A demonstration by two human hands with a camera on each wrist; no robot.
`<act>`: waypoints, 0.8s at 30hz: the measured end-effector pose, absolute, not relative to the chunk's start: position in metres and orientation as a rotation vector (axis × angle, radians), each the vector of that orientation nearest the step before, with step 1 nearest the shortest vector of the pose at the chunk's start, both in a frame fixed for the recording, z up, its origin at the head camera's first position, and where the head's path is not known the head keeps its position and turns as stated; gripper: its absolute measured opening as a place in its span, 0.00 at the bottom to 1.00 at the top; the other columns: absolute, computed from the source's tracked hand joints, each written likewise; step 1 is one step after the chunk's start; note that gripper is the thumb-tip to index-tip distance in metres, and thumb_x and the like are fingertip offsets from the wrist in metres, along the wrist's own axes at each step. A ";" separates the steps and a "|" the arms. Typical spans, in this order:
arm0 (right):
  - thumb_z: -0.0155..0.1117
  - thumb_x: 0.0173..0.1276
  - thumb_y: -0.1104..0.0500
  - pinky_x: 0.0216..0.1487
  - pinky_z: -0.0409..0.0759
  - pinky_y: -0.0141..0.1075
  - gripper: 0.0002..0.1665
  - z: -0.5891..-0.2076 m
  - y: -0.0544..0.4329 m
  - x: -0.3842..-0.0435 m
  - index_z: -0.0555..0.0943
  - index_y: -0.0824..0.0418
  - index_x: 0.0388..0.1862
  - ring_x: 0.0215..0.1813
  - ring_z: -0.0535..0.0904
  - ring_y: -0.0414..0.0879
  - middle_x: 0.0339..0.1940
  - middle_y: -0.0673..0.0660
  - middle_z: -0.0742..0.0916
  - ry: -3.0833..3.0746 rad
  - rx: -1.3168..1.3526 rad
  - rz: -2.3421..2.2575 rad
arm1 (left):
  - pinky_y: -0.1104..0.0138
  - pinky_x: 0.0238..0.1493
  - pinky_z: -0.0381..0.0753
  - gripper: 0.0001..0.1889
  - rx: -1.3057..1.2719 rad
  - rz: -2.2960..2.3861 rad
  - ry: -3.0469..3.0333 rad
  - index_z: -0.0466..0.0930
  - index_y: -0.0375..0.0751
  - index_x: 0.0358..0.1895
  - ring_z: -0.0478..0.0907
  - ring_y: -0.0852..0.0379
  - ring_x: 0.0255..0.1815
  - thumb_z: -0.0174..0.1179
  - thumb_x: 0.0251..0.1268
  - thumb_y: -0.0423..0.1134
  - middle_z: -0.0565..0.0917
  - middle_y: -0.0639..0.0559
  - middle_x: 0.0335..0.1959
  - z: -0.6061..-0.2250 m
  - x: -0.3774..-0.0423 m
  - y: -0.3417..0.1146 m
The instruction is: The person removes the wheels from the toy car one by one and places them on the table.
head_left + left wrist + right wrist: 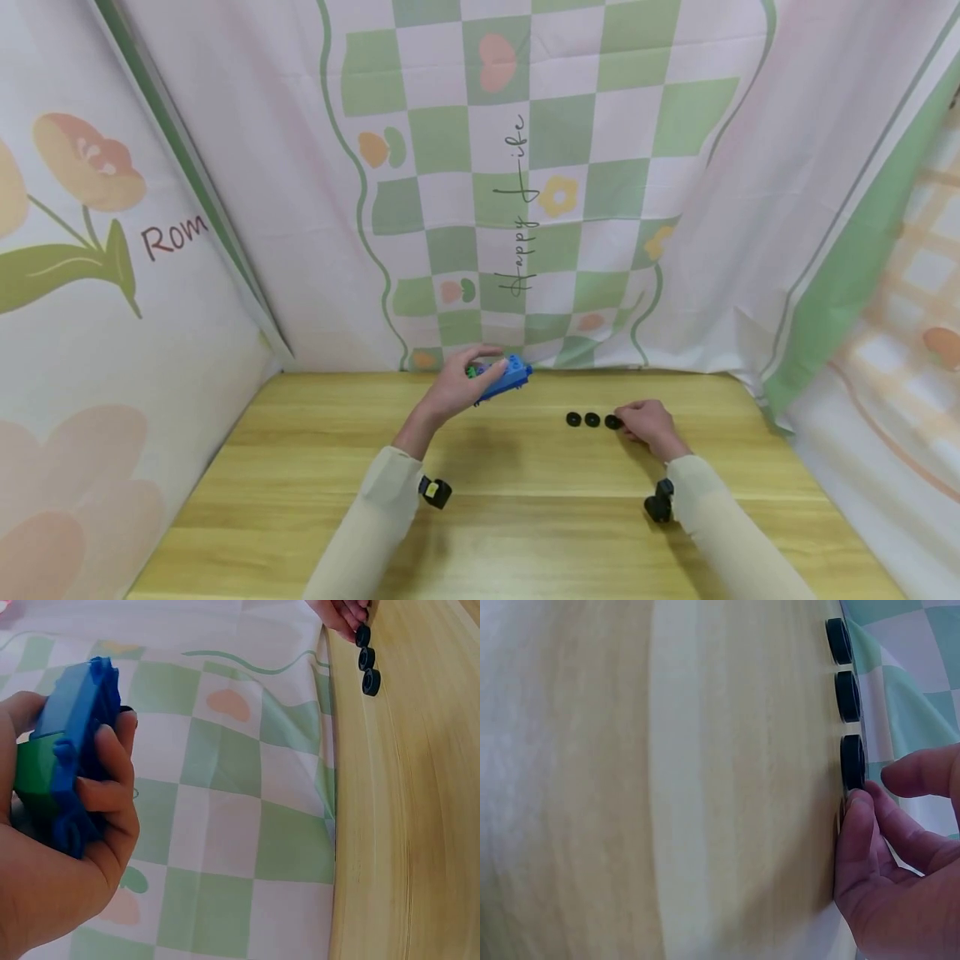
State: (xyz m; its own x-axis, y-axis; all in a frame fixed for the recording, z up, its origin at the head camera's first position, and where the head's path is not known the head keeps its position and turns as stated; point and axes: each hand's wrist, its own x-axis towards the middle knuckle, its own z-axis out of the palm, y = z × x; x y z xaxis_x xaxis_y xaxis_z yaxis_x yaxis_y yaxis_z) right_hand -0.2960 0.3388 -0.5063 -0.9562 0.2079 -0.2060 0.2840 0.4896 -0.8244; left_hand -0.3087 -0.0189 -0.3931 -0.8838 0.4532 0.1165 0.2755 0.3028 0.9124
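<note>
Above the table, my left hand (453, 387) holds a blue toy vehicle body (507, 377) tilted, gripping it between thumb and fingers. A green block (37, 774) on it shows in the left wrist view; part of the toy lies behind the fingers. To the right, my right hand (651, 423) is down at the tabletop. Its fingertips touch the edge of the nearest black toy wheel (853, 762), while one digit stands apart from it. Two more black wheels, the middle one (592, 420) and the far one (573, 419), lie in a row with it.
The light wooden table (525, 533) reaches back to a hanging cloth (442, 142) with green and white checks. Printed cloth also hangs at the left and right sides. Each wrist wears a small black camera, the left one (436, 492) and the right one (659, 502).
</note>
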 end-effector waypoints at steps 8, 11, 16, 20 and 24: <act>0.53 0.76 0.51 0.48 0.84 0.45 0.29 -0.496 0.319 -0.290 0.74 0.73 0.64 0.51 0.81 0.58 0.56 0.71 0.82 2.884 0.369 -1.382 | 0.58 0.54 0.83 0.30 0.780 1.541 2.485 0.77 0.49 0.67 0.79 0.51 0.55 0.69 0.64 0.55 0.82 0.48 0.57 -0.392 -0.302 -0.015; 0.53 0.78 0.49 0.52 0.84 0.48 0.28 -0.476 0.298 -0.289 0.75 0.70 0.64 0.57 0.79 0.61 0.58 0.69 0.82 2.959 0.259 -1.417 | 0.57 0.56 0.82 0.33 0.822 1.538 2.528 0.77 0.50 0.67 0.79 0.53 0.54 0.75 0.58 0.52 0.84 0.50 0.55 -0.390 -0.300 -0.012; 0.56 0.79 0.44 0.47 0.86 0.42 0.29 -0.431 0.261 -0.282 0.77 0.66 0.64 0.54 0.82 0.60 0.55 0.66 0.84 2.944 -0.109 -1.500 | 0.59 0.56 0.82 0.35 0.911 1.506 2.631 0.78 0.51 0.65 0.82 0.55 0.53 0.79 0.52 0.49 0.86 0.50 0.53 -0.388 -0.299 -0.007; 0.57 0.79 0.46 0.45 0.86 0.37 0.30 -0.409 0.240 -0.272 0.74 0.65 0.69 0.54 0.84 0.60 0.57 0.68 0.83 2.757 -0.417 -1.643 | 0.63 0.53 0.84 0.34 1.008 1.461 2.713 0.79 0.48 0.64 0.84 0.55 0.51 0.80 0.50 0.46 0.87 0.50 0.51 -0.387 -0.298 -0.002; 0.61 0.78 0.53 0.50 0.86 0.37 0.30 -0.404 0.232 -0.267 0.70 0.66 0.72 0.54 0.84 0.56 0.62 0.68 0.80 2.580 -0.570 -1.750 | 0.65 0.52 0.84 0.35 1.088 1.431 2.775 0.79 0.46 0.64 0.84 0.56 0.49 0.80 0.50 0.44 0.88 0.50 0.49 -0.387 -0.296 0.000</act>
State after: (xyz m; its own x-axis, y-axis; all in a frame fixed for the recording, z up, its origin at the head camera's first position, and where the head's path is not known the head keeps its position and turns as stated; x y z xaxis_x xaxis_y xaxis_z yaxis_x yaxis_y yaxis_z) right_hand -0.2666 0.2316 -0.4036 -0.9349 -0.2773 0.2215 -0.3084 0.3256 -0.8938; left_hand -0.2959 -0.0003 -0.3871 -0.7713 0.4780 0.4203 0.6196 0.4128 0.6676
